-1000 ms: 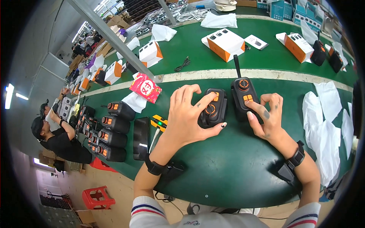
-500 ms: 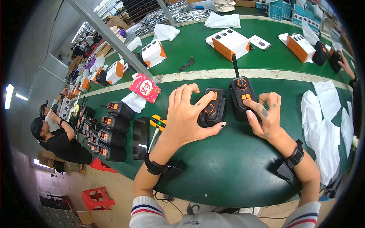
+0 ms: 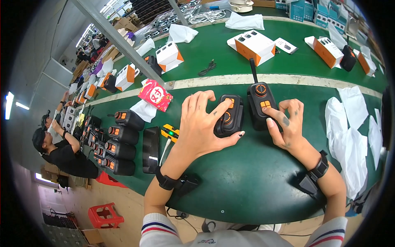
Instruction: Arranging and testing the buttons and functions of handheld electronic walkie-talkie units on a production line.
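Observation:
Two black handheld devices with orange buttons stand side by side before me on the green table. My left hand [image 3: 202, 121] is spread over the left device [image 3: 228, 123]. Its index fingertip rests on an orange button, and the thumb stretches out along the near side. On the right device [image 3: 260, 112], which has a black strap or antenna sticking up at its far end, my right index finger touches the orange buttons. The thumb of my right hand [image 3: 290, 125] lies close to that device's near side, the other fingers loosely bent. Neither device is lifted.
Several similar black devices [image 3: 121, 146] stand at the left, beside a black tray-like object [image 3: 151, 149] and a yellow gadget [image 3: 170, 133] with a green light. A red tissue pack [image 3: 156, 95] lies beyond. White bags [image 3: 347, 142] cover the right side. White-and-orange boxes [image 3: 252, 46] sit on the far green strip.
My hands keep nearly the same pose on both devices. Boxes and the cable on the far strip have shifted slightly right. Another person's hand at the far right has left the view.

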`<action>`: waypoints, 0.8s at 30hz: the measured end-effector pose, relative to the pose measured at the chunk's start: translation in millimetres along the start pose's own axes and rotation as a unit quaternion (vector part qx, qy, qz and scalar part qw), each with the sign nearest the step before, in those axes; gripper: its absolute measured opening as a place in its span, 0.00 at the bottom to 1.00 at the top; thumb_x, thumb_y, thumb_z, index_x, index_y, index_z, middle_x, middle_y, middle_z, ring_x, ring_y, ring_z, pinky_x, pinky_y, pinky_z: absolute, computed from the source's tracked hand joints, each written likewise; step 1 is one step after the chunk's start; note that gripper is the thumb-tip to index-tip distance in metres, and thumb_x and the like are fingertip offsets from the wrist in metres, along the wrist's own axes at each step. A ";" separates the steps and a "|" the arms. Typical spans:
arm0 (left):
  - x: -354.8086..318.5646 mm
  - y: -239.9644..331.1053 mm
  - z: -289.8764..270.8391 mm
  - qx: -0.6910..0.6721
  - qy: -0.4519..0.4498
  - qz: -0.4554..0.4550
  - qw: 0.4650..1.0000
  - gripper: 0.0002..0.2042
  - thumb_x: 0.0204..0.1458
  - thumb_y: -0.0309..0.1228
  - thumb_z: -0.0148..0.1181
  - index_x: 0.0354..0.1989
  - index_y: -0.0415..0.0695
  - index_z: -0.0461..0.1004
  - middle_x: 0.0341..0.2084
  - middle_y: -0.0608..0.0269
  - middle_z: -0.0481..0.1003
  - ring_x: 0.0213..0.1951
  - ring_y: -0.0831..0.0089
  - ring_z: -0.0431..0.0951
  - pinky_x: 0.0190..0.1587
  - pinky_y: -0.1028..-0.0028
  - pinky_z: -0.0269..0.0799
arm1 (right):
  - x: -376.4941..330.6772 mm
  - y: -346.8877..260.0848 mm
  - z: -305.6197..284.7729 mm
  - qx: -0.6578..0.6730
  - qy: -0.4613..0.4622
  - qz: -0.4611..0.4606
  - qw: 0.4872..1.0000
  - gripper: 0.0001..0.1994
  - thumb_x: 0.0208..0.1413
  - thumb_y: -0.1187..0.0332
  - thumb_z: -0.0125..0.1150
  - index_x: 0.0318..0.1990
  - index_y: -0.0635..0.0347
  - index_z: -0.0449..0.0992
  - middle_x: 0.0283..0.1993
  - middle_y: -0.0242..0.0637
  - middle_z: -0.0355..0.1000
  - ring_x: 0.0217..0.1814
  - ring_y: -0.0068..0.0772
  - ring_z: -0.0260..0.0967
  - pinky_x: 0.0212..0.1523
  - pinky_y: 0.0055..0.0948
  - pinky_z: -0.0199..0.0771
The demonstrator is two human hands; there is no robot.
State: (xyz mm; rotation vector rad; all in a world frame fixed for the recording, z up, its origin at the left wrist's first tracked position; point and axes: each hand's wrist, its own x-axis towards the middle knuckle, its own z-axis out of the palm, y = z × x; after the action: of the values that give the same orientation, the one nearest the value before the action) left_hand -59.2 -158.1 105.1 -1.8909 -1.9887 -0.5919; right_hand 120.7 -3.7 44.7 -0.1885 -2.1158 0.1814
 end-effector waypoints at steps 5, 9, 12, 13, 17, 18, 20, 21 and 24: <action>-1.5 -0.8 -1.2 0.004 0.002 0.002 1.000 0.30 0.31 0.48 0.70 0.45 0.48 0.74 0.41 0.54 0.63 0.47 0.55 0.64 0.50 0.58 0.59 | 1.0 -3.0 0.7 -0.003 0.000 -0.003 1.000 0.13 0.43 0.68 0.61 0.40 0.53 0.76 0.29 0.32 0.58 0.31 0.32 0.57 0.41 0.36 0.53; -2.2 -1.9 -1.4 0.004 0.006 0.003 1.000 0.30 0.31 0.48 0.70 0.45 0.48 0.74 0.41 0.55 0.64 0.47 0.55 0.65 0.50 0.59 0.59 | 2.4 -4.3 1.0 0.003 0.004 -0.004 1.000 0.13 0.43 0.69 0.61 0.40 0.53 0.76 0.28 0.32 0.58 0.31 0.32 0.58 0.41 0.36 0.53; -2.8 -2.4 -1.9 0.000 0.005 0.001 1.000 0.30 0.31 0.48 0.70 0.45 0.48 0.74 0.41 0.55 0.64 0.47 0.55 0.65 0.50 0.59 0.59 | 3.1 -5.3 1.3 -0.002 0.004 -0.006 1.000 0.13 0.43 0.69 0.60 0.40 0.54 0.76 0.28 0.31 0.58 0.31 0.31 0.58 0.41 0.36 0.53; -2.9 -2.7 -1.8 -0.003 0.004 -0.001 1.000 0.30 0.31 0.48 0.70 0.45 0.48 0.74 0.41 0.55 0.64 0.47 0.55 0.65 0.50 0.59 0.59 | 3.2 -5.3 1.5 -0.002 0.004 -0.006 1.000 0.13 0.43 0.69 0.60 0.40 0.54 0.76 0.28 0.31 0.58 0.31 0.31 0.58 0.41 0.36 0.53; -3.1 -2.8 -2.1 -0.002 0.010 0.003 1.000 0.30 0.31 0.48 0.70 0.45 0.48 0.74 0.41 0.55 0.64 0.46 0.56 0.65 0.50 0.59 0.59 | 3.6 -5.7 1.9 0.000 0.000 -0.005 1.000 0.13 0.44 0.69 0.60 0.40 0.54 0.76 0.28 0.32 0.58 0.31 0.31 0.59 0.41 0.36 0.53; -3.0 -2.8 -2.0 -0.002 0.010 0.003 1.000 0.30 0.31 0.48 0.70 0.45 0.47 0.74 0.41 0.55 0.64 0.46 0.56 0.65 0.50 0.59 0.59 | 3.5 -5.7 1.9 0.003 0.004 -0.005 1.000 0.13 0.44 0.69 0.60 0.40 0.54 0.76 0.28 0.32 0.58 0.31 0.31 0.59 0.41 0.36 0.53; -3.2 -2.5 -2.3 -0.002 0.011 0.004 1.000 0.30 0.32 0.49 0.70 0.45 0.47 0.74 0.41 0.55 0.63 0.46 0.56 0.65 0.49 0.59 0.59 | 3.4 -6.1 1.5 -0.001 0.001 -0.006 1.000 0.13 0.44 0.69 0.60 0.40 0.54 0.76 0.28 0.32 0.58 0.31 0.31 0.59 0.41 0.36 0.53; -3.2 -2.2 -2.4 -0.003 0.009 0.001 1.000 0.29 0.32 0.49 0.70 0.45 0.47 0.74 0.40 0.55 0.63 0.46 0.56 0.65 0.49 0.59 0.59 | 3.5 -6.3 1.3 0.001 0.003 -0.006 1.000 0.12 0.44 0.69 0.60 0.40 0.54 0.76 0.28 0.32 0.58 0.31 0.32 0.59 0.41 0.36 0.53; -2.9 -1.7 -2.3 -0.003 0.010 0.001 1.000 0.29 0.32 0.49 0.70 0.45 0.47 0.74 0.40 0.56 0.63 0.46 0.56 0.65 0.49 0.59 0.59 | 3.5 -6.4 0.9 0.003 0.004 -0.004 1.000 0.13 0.44 0.70 0.60 0.40 0.54 0.76 0.28 0.32 0.58 0.30 0.32 0.58 0.41 0.35 0.53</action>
State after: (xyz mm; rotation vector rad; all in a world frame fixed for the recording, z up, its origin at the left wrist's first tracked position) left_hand -60.8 -161.8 105.4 -1.8832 -1.9748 -0.6127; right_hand 117.6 -9.3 48.4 -0.1782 -2.1074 0.1817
